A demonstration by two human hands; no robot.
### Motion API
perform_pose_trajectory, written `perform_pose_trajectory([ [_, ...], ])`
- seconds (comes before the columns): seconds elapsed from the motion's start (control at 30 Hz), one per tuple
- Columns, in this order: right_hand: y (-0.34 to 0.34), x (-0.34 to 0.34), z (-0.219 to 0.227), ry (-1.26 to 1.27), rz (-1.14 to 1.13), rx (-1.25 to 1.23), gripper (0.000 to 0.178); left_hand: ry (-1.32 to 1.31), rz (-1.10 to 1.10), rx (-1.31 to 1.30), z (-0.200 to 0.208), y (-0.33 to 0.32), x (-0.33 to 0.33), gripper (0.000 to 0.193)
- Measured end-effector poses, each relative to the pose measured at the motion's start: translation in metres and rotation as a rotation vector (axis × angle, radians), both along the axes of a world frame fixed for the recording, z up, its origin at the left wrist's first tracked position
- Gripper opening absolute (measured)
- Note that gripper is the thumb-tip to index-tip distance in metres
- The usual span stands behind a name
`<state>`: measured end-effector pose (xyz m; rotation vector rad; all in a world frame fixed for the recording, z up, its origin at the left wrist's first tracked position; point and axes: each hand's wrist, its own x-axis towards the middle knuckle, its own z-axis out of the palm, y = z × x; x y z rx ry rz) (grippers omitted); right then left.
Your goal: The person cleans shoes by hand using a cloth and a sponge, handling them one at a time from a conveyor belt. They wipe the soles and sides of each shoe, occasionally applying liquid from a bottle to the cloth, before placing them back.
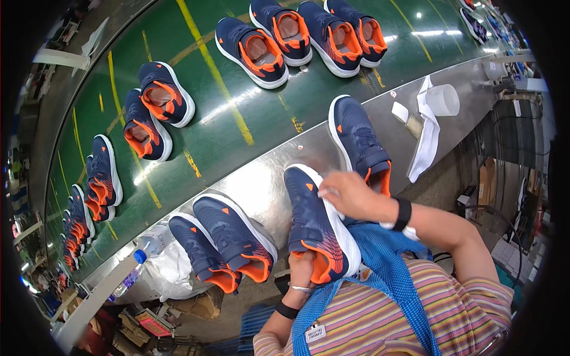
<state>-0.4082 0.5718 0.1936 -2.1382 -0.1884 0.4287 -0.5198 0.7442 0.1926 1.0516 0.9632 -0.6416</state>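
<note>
My left hand grips a navy sneaker with orange lining and a white sole, its fingers partly inside the heel opening. The sneaker's toe points away from me over the metal ledge. My right hand is closed at the sneaker's right side, fingertips against the white sole edge near the toe. Motion blurs those fingertips, and what they pinch, if anything, cannot be made out. Just beyond the right hand lies a matching sneaker, its heel partly covered by the hand. A similar pair rests left of the held sneaker.
Several pairs of like sneakers stand on the green belt with yellow lines. On the metal ledge at right are a clear cup and a white strip. A blue-capped bottle and plastic bag lie left.
</note>
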Motion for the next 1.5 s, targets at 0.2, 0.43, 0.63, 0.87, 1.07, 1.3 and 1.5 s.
perform_pose_trajectory([
  [0.2,0.003,0.016,-0.002,0.000,-0.037,-0.026,0.009,-0.024,-0.043,-0.013,0.005,0.000,0.002,0.027],
  [0.43,-0.007,0.012,0.021,0.325,-0.210,0.175,0.013,-0.028,-0.021,-0.081,-0.003,0.012,-0.006,0.031],
  [0.63,0.000,-0.001,0.017,0.181,-0.110,0.202,0.010,-0.096,-0.030,-0.023,-0.008,0.010,-0.011,0.027],
  [0.87,0.007,0.004,0.013,-0.005,0.078,-0.062,0.005,-0.065,-0.042,-0.009,-0.002,0.010,-0.007,0.034],
  [1.07,0.008,0.005,-0.002,-0.171,0.063,-0.121,0.007,-0.090,-0.018,-0.014,-0.005,-0.001,-0.009,0.034],
  [1.3,-0.002,0.012,0.014,-0.008,-0.095,0.145,0.002,-0.139,0.010,0.043,-0.007,0.011,-0.005,0.032],
  [1.5,-0.050,-0.005,0.054,0.497,-0.310,1.039,0.009,-0.288,0.110,-0.042,-0.032,0.020,0.009,0.031],
])
